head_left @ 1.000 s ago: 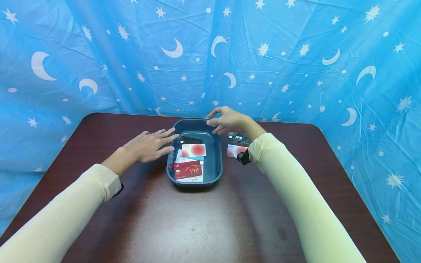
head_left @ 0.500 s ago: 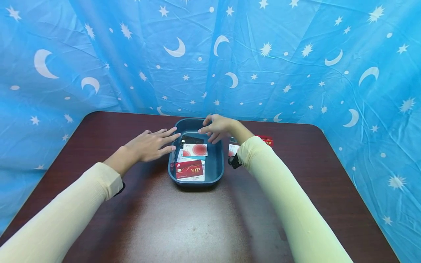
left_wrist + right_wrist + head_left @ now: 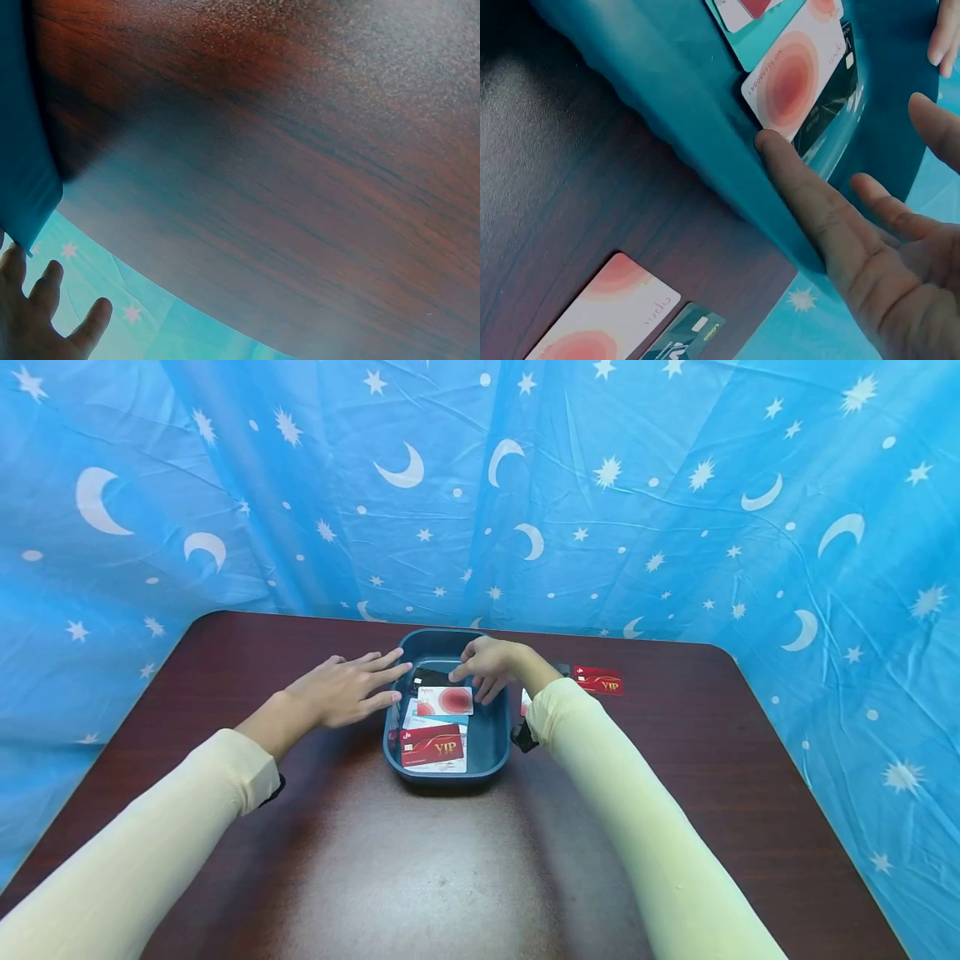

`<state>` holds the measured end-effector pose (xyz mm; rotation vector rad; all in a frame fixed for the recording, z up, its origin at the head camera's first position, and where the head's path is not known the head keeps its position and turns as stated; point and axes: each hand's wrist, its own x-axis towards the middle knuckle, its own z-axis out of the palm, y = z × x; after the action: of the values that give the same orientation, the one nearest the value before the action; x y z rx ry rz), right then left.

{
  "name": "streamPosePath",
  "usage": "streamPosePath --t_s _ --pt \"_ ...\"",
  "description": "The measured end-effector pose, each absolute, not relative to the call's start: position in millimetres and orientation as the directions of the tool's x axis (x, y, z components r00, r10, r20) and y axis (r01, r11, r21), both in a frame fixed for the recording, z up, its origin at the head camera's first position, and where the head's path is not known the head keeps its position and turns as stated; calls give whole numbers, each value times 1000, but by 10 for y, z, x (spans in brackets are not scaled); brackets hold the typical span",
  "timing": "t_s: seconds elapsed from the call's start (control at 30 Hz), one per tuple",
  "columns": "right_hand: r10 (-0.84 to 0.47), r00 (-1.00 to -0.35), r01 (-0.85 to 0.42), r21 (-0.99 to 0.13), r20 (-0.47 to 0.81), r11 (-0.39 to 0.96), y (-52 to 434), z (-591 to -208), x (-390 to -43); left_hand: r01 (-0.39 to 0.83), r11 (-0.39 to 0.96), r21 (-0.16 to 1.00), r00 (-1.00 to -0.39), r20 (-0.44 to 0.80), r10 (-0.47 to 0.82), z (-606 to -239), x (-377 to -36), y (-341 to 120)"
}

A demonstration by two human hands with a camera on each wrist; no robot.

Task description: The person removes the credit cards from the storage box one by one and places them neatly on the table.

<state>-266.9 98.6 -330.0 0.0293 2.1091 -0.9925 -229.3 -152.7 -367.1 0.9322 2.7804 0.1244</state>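
Left hand [image 3: 337,695]: fingers spread, nothing held, tips at rim of blue tray [image 3: 450,779] on tabletop [image 3: 442,877]. Right hand [image 3: 493,663]: loosely open inside tray, fingertip by white-red card [image 3: 442,701], contact unclear.

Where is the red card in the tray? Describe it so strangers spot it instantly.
On the brown table stands a blue tray. At its near end, the red card lies over paler cards. Gold VIP lettering on red sets it apart from those.
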Motion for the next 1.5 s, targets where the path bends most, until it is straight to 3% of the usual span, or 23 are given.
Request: streamPosePath --t_s 1.0,1.5 --pt "-222 -738 293 -599 -638 745 757 -3374 -2645 606 782 148 -769 -145 623 -3651 -2284 -1523" --pt "-191 -759 365 -650 -622 666 685 -3411 -2654 593 791 151 -777 -150 611 -3670 -2294 -1542"
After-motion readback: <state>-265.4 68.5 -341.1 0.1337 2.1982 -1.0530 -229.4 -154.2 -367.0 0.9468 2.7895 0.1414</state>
